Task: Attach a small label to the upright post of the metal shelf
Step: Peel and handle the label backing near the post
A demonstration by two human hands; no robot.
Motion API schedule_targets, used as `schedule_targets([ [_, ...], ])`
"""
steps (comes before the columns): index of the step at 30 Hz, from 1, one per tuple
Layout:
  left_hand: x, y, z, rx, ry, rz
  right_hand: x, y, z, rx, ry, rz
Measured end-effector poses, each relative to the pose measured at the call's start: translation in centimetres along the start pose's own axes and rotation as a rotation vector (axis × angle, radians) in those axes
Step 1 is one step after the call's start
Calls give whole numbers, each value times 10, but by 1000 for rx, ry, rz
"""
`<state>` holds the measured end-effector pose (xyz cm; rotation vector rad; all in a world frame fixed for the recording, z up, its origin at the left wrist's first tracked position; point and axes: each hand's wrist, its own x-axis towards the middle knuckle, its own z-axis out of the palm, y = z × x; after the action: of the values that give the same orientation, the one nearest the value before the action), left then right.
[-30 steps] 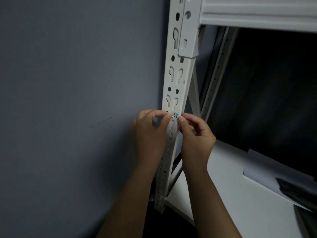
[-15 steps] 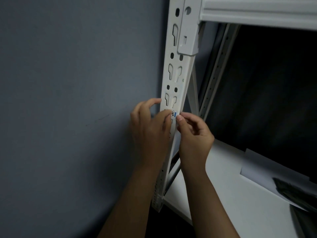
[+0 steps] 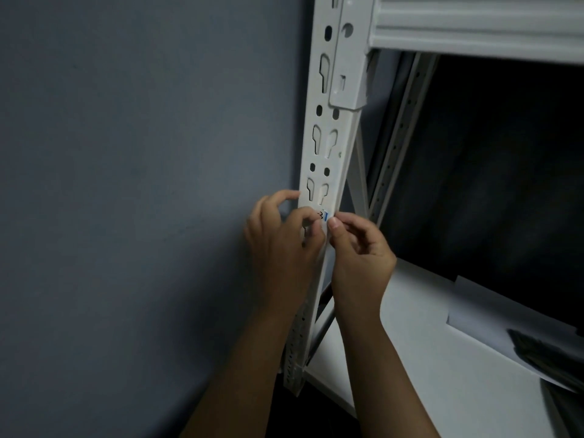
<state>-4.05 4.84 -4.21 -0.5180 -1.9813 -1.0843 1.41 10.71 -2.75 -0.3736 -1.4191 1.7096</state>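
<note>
A white slotted upright post of the metal shelf runs down the middle of the head view. A small white label with black writing and a blue edge lies against the post's front face, just below a pair of keyhole slots. My left hand is on the post's left side, its thumb pressing the label's left part, its fingers curled toward the post's edge. My right hand is on the right side, thumb and forefinger pinching the label's blue right edge. Most of the label is hidden by my thumbs.
A grey wall fills the left. A white beam crosses the top right, with a rear post behind. The lower white shelf board carries a sheet of paper and a dark object at the right.
Both hands stay at the label on the post. My left hand has shifted slightly, its fingers now spread up along the post's left edge while the thumb stays on the label.
</note>
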Motion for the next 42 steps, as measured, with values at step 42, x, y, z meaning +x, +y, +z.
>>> schedule_targets([
  [42, -8, 0, 13, -103, 173, -71, 2, 2, 1, -30, 6, -43],
])
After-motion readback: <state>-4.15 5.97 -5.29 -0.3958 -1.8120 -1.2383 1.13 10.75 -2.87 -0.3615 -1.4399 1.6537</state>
